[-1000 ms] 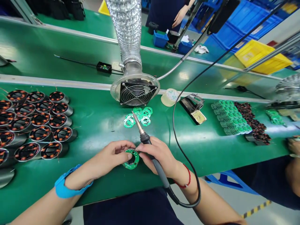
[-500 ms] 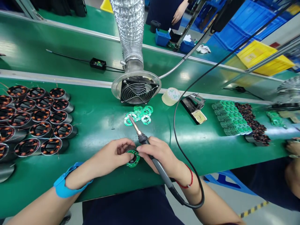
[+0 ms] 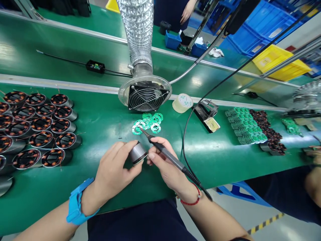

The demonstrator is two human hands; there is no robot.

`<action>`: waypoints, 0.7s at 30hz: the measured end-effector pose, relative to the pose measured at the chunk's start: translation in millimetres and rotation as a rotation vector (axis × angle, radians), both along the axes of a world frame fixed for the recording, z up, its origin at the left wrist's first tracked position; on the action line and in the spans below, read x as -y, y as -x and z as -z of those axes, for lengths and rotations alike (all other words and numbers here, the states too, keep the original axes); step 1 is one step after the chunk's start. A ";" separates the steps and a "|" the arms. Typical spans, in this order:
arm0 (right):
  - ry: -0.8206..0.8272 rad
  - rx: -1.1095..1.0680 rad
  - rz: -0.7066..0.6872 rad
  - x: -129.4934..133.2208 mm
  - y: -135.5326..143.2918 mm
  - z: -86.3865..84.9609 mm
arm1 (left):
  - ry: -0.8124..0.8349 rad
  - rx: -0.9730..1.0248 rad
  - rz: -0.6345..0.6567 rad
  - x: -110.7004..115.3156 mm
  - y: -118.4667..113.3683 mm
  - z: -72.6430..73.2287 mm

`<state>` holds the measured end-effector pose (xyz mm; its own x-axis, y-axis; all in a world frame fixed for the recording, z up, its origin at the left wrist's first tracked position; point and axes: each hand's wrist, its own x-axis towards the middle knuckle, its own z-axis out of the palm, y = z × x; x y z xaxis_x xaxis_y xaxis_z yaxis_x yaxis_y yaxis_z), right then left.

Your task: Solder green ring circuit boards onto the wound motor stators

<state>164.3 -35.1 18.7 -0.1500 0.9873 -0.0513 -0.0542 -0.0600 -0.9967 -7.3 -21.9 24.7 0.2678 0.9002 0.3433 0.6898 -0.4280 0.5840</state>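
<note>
My left hand (image 3: 112,169) grips a grey metal motor housing (image 3: 138,153) tilted on its side, thumb below and fingers over the top. A dark band rings its lower end, and the face there is turned out of sight. In my right hand (image 3: 167,169) is a soldering iron (image 3: 173,158), its tip pointing up and left, away from the housing. The thumb and fingertips of that hand meet at the housing's lower right edge; whether they pinch anything there is hidden. Beyond the tip lies a loose pile of green ring-shaped circuit boards (image 3: 155,127).
Rows of housings with copper windings (image 3: 61,126) stand at left. A fume extractor fan (image 3: 148,97) hangs over the bench's middle. Right of it are a tape roll (image 3: 182,103), an iron stand (image 3: 206,115) and stacked green boards (image 3: 244,127). The iron's cable (image 3: 184,142) loops across the bench.
My left hand has turned the housing over, so its side shows instead of the green ring board. My right hand has rolled, lowering the iron's handle angle, with fingertips still at the housing.
</note>
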 end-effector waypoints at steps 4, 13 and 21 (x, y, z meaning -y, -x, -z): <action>-0.094 0.102 0.017 0.9 -1.7 4.1 | 0.418 0.221 -0.029 -3.0 0.7 -5.7; -0.367 0.229 -0.209 4.1 -14.5 2.0 | 1.046 0.707 0.178 -11.0 0.6 2.8; -0.547 0.397 -0.037 4.8 -6.3 9.1 | 1.289 0.938 0.208 -8.4 -0.2 7.1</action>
